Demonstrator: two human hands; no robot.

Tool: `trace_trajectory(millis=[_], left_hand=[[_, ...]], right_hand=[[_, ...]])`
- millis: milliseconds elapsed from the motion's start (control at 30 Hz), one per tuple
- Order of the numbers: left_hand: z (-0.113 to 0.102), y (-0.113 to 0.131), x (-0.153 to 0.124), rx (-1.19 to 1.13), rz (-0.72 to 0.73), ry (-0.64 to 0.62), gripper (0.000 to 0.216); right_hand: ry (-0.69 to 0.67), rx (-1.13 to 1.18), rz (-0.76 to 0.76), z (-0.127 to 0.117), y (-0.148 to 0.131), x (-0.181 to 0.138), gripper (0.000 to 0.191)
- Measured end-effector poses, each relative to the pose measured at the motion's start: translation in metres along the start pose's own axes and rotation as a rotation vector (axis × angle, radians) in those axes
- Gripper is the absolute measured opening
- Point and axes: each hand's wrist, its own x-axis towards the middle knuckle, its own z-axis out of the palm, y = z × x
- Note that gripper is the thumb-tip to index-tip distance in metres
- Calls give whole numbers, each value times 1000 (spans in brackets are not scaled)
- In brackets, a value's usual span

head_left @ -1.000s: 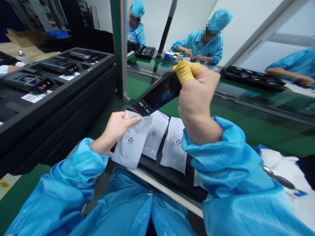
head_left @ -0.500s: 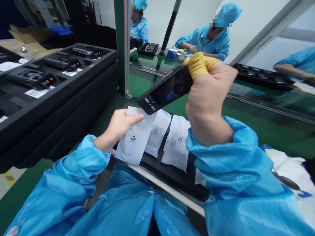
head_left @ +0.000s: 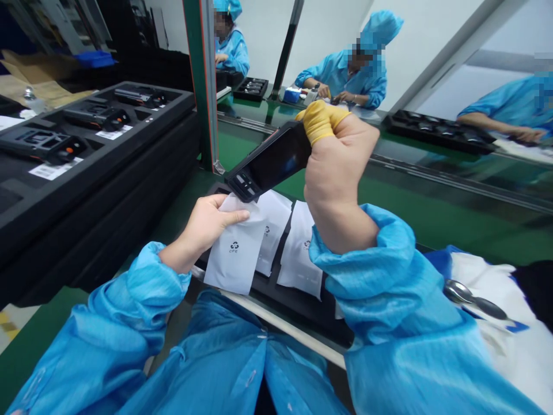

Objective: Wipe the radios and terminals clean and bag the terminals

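Observation:
My left hand (head_left: 212,225) is closed on a white plastic bag (head_left: 235,262) printed with a recycling mark and "CPE", its thumb across the front near the top. Yellow finger covers show on my right hand (head_left: 332,150), which grips the upper end of a black handheld device (head_left: 272,163) with a dark screen and a few buttons. The device tilts down to the left, and its lower end is at the bag's top edge; I cannot tell whether it is inside. More white bags (head_left: 302,256) lie behind in a black tray (head_left: 276,294).
Black foam trays (head_left: 142,141) holding similar devices (head_left: 41,144) are stacked at the left beside a green post (head_left: 201,86). Co-workers in blue sit across the green bench (head_left: 432,196). A spoon (head_left: 475,300) lies on white cloth at the right.
My right hand has brought the device down and left, so its lower end now meets the bag's top, which has crumpled slightly. The camera view has shifted a little.

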Motion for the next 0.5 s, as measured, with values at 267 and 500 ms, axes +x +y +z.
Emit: trace_trajectory(millis=[267,500], left_hand=[[-2,-9,0,-33,41,-16,44],[5,-9,6,-91,162,-22,47]], right_hand=[[-22,73,78,-5,2,-9,25],[-114,30,76,-10,-3,2,25]])
